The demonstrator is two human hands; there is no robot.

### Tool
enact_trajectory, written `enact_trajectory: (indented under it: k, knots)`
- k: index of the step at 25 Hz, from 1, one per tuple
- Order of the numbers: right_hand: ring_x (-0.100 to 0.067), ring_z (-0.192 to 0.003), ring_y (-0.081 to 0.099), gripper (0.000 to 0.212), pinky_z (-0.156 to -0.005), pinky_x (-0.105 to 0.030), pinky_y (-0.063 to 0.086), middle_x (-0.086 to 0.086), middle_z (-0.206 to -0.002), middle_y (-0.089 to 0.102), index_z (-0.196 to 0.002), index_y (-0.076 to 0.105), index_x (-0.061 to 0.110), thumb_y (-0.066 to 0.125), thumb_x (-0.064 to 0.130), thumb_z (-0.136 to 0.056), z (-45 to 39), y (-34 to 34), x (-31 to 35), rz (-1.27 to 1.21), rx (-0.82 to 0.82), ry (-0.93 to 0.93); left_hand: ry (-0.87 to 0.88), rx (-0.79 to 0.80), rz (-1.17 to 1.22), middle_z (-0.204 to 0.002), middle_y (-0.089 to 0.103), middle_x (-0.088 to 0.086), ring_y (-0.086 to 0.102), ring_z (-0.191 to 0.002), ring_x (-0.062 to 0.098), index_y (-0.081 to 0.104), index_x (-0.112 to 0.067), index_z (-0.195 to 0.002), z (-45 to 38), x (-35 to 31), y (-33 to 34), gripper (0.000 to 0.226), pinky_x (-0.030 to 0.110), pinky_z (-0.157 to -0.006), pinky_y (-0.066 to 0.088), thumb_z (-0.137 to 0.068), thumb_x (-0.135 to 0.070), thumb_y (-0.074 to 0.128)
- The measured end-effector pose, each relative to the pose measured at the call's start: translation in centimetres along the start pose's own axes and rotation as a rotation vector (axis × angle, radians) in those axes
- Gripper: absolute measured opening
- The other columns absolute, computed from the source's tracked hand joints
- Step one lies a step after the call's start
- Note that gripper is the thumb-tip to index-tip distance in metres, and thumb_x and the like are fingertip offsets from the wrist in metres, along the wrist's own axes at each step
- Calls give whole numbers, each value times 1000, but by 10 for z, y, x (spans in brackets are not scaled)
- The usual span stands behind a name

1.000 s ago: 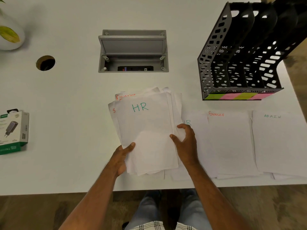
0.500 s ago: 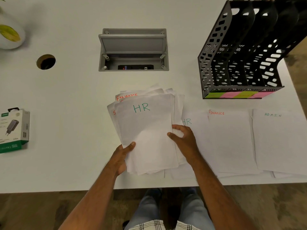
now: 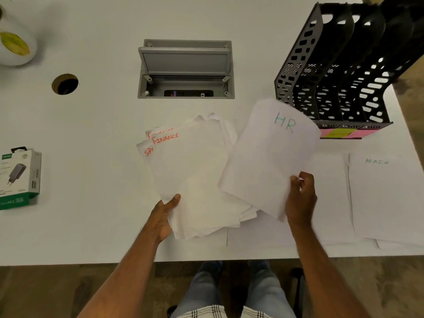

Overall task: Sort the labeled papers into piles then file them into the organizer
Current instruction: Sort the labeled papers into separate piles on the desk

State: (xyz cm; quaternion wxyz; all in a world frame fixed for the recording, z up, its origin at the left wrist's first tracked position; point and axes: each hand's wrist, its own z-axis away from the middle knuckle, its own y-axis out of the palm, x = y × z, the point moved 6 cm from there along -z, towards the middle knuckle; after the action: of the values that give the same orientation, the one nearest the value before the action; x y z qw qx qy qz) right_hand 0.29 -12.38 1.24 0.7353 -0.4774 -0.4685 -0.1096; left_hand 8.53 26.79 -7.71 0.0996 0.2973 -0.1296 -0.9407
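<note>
You are sitting at a white table (image 3: 91,226), looking down at both bare hands. Your right hand (image 3: 300,200) is pinching the lower right edge of a single sheet marked HR (image 3: 266,161) between thumb and curled fingers, holding it lifted and tilted above the table, partly overlapping the stack. Your left hand (image 3: 164,216) is gripping the lower left corner of the unsorted stack (image 3: 195,180), thumb pressed on top, the other fingers hidden beneath; its top sheet is reading FINANCE. Sorted sheets are lying flat along the near right edge, one marked ADMIN (image 3: 385,193). The black organizer (image 3: 339,74) is standing at the far right, well apart from your hands, its slots looking empty.

Judging by the picture, the sheet is feather-light and floppy; it is bowing already, so it will likely sag or flutter when held at one edge. Smooth sheets may be sliding against each other, so pinching firmly near a corner, without creasing, seems wise.
</note>
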Motion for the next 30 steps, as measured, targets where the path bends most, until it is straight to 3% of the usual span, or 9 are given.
enact_trajectory:
  k: [2, 5, 9, 12, 15, 18, 22, 26, 30]
  knots:
    - [-22, -94, 62, 23, -78, -26, 50, -2, -105, 65, -119, 53, 20, 45, 36, -105, 3, -10, -23, 117, 69, -71, 4, -22, 12, -118, 75, 7, 70, -108, 28, 67, -17, -124, -1, 0, -7, 47, 42, -80, 61, -78, -25, 77]
    - [-27, -83, 67, 22, -74, -37, 57, -3, -92, 67, -115, 51, 21, 43, 39, -105, 20, -15, -62, 320, 162, -160, -4, -44, 18, -121, 73, 9, 68, -113, 30, 64, -15, -130, -2, 1, -15, 53, 45, -87, 58, -79, -24, 77]
    - [-31, -73, 69, 27, -65, -35, 54, -6, -85, 68, -112, 50, 20, 45, 43, -101, 43, -13, -80, 453, 195, -220, 5, -41, -11, -117, 75, 8, 72, -105, 28, 66, -16, -124, -2, -1, -19, 49, 39, -75, 63, -77, -27, 77]
    - [-32, -89, 69, 30, -70, -38, 55, -10, -105, 68, -122, 50, 17, 56, 35, -98, 42, -8, -69, 454, 167, -153, 6, -34, -42, -116, 76, 8, 68, -110, 31, 64, -14, -128, -1, -2, -16, 55, 40, -78, 62, -76, -28, 76]
    - [-27, -101, 60, 38, -75, -44, 58, -8, -118, 57, -129, 48, 20, 63, 30, -95, 34, -12, -42, 293, 46, -61, -14, 2, -86, -124, 71, 15, 66, -116, 35, 62, -9, -131, 2, 1, -3, 59, 51, -99, 52, -77, -27, 78]
    - [-17, -100, 59, 21, -81, -38, 59, 5, -120, 53, -119, 57, 23, 58, 29, -99, 36, -3, 17, 27, 0, -206, -22, 29, -122, -122, 72, 14, 68, -113, 32, 64, -13, -128, 6, 4, 10, 57, 49, -98, 52, -75, -25, 80]
    - [-8, -128, 44, 19, -105, -17, 39, 5, -138, 50, -113, 69, 25, 66, 28, -95, 58, 43, 65, 69, 264, -275, -24, 58, -133, -119, 75, 10, 71, -107, 29, 62, -17, -129, 6, 14, 26, 60, 41, -80, 60, -73, -27, 82]
    - [-13, -124, 48, 34, -97, -20, 43, 2, -141, 49, -123, 61, 27, 70, 36, -92, 59, 58, 53, 54, 363, -59, -21, 120, -179, -119, 74, 6, 72, -107, 28, 62, -26, -128, 6, 18, 33, 75, 46, -86, 60, -62, -43, 92]
    - [-8, -110, 51, 36, -78, -5, 36, 5, -128, 54, -121, 56, 27, 72, 34, -90, 55, 60, 43, -20, 348, 28, -15, 102, -208, -115, 76, 4, 70, -108, 31, 63, -30, -123, 2, 22, 26, 82, 48, -85, 60, -51, -49, 96]
